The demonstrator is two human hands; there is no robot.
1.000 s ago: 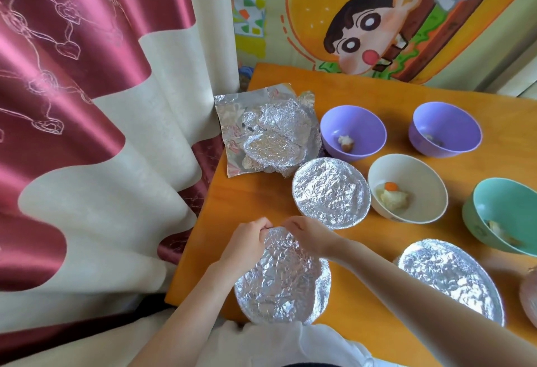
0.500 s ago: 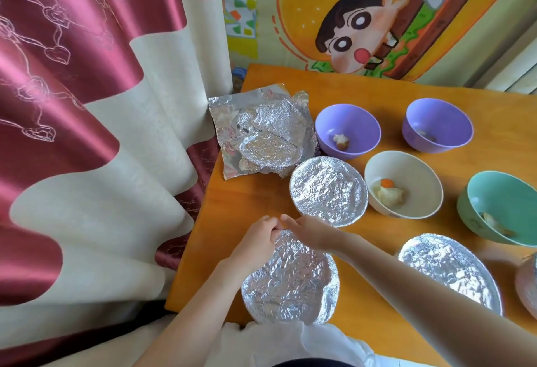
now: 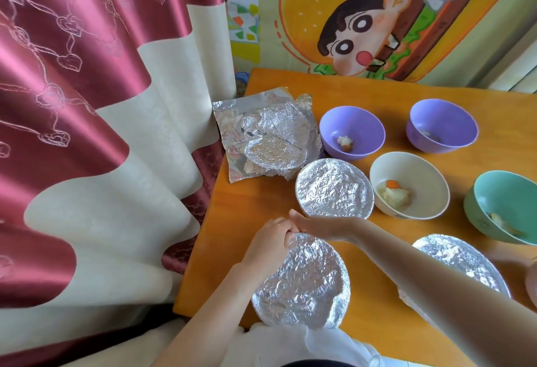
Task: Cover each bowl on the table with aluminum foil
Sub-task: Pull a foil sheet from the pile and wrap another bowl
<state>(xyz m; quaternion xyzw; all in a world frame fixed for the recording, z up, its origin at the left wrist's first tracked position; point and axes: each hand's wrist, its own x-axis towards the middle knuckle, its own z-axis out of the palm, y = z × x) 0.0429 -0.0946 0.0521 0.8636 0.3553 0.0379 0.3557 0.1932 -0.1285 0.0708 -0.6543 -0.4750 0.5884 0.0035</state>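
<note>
1. The left hand [image 3: 268, 243] is curled over the far rim of the near round bowl capped in crinkled silver aluminium foil [image 3: 302, 288], and the edge of the foil is pinched in its fingers.
2. The right hand [image 3: 319, 225] is set at the same spot on that rim, touching the left hand. Its thumb and fingers appear to be closed on the foil edge as well, though the fingertips are partly hidden.
3. The step in hand is judged to be the crimping of the foil under the far lip of the near capped bowl. Around the rest of the rim the foil looks already pressed down.
4. Two more foil-capped bowls are seen on the orange wooden surface [image 3: 261, 201]: one [image 3: 334, 189] just beyond the near capped bowl, and one [image 3: 453, 259] to its right.
5. Four bowls are left uncovered, all beyond and to the right of the near capped bowl: two lilac bowls [image 3: 351, 128] [image 3: 441, 123], a cream bowl [image 3: 409, 174] and a teal bowl [image 3: 505, 201]. Scraps of food lie in each.
6. The next move is judged to call for a last firm squeeze, a release by both hands, and a fresh sheet taken from the loose pile of crumpled foil sheets [image 3: 261, 139] beyond and left of the near capped bowl.
7. Both forearms are bare. The left rises from the lower edge, and the right crosses diagonally from the lower right, above part of the right-hand capped bowl.
</note>
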